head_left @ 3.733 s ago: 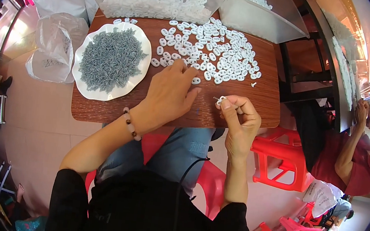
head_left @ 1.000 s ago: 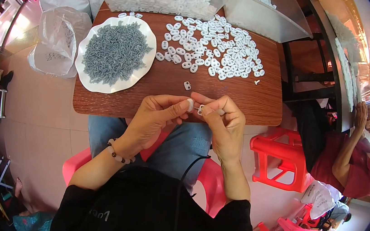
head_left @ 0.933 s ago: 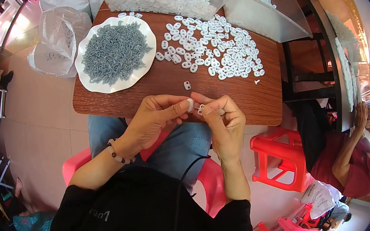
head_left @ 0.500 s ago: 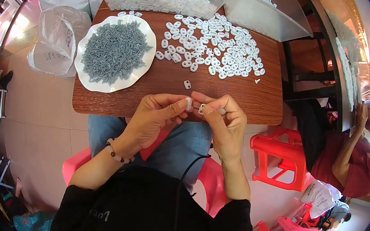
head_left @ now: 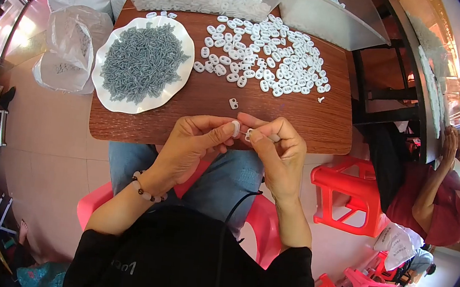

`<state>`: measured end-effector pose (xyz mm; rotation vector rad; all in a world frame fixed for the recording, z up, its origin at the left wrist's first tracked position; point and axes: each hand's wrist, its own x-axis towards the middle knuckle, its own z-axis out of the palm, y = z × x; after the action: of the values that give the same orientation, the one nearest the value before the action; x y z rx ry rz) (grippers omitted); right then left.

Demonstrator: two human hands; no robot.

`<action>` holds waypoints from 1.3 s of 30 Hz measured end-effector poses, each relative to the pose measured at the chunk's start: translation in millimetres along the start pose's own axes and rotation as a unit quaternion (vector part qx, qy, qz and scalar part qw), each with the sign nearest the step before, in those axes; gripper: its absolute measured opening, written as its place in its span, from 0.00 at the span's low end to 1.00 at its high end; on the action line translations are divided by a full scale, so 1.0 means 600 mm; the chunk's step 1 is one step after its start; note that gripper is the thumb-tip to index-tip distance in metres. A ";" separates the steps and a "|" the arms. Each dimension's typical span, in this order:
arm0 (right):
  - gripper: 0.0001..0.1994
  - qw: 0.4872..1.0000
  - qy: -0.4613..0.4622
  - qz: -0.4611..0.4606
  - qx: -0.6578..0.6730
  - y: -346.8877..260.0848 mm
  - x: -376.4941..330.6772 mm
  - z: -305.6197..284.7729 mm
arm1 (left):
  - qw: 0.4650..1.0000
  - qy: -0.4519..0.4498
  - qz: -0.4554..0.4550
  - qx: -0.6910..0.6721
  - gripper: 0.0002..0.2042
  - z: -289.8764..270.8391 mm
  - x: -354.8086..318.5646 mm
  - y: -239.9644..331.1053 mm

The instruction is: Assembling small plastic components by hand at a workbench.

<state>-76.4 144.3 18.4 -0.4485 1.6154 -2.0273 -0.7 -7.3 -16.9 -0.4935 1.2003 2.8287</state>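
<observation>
Over the near edge of the table, my left hand (head_left: 196, 142) pinches a white oval plastic piece (head_left: 236, 128) between thumb and fingers. Close beside it, my right hand (head_left: 281, 152) grips a small white plastic piece with holes (head_left: 249, 135) between thumb and forefinger. A thin metal spring (head_left: 242, 132) spans the short gap between the two pieces. My right fingers partly cover the piece they hold. Just beyond my fingertips, a loose white two-holed piece (head_left: 233, 103) lies on the brown wooden table (head_left: 206, 104).
To the left, a white scalloped plate (head_left: 178, 88) carries a heap of small grey spring-like parts (head_left: 145, 63). White two-holed ovals (head_left: 298, 66) spread over the table's far right, before clear bins (head_left: 334, 28). Red stools (head_left: 344, 185) and a person in dark red (head_left: 433, 200) are on the right.
Both hands stay almost in place, pinching the same pieces. My right fingertips and their piece have shifted very slightly left.
</observation>
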 end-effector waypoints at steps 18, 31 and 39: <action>0.02 1.000 0.000 -0.004 0.009 0.000 0.000 0.003 | 1.000 0.010 0.010 0.002 0.09 0.002 -0.002 0.000; 0.03 1.000 -0.003 -0.007 -0.005 0.006 0.000 0.002 | 1.000 0.016 0.016 0.018 0.10 0.007 -0.006 0.002; 0.01 0.999 0.005 -0.017 -0.031 0.008 -0.004 0.009 | 0.999 0.021 0.022 0.024 0.10 0.007 -0.008 0.001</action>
<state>-70.7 140.4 15.2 -0.4939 1.6915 -2.0113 2.5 -4.0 -12.2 -0.5344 1.2989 2.8329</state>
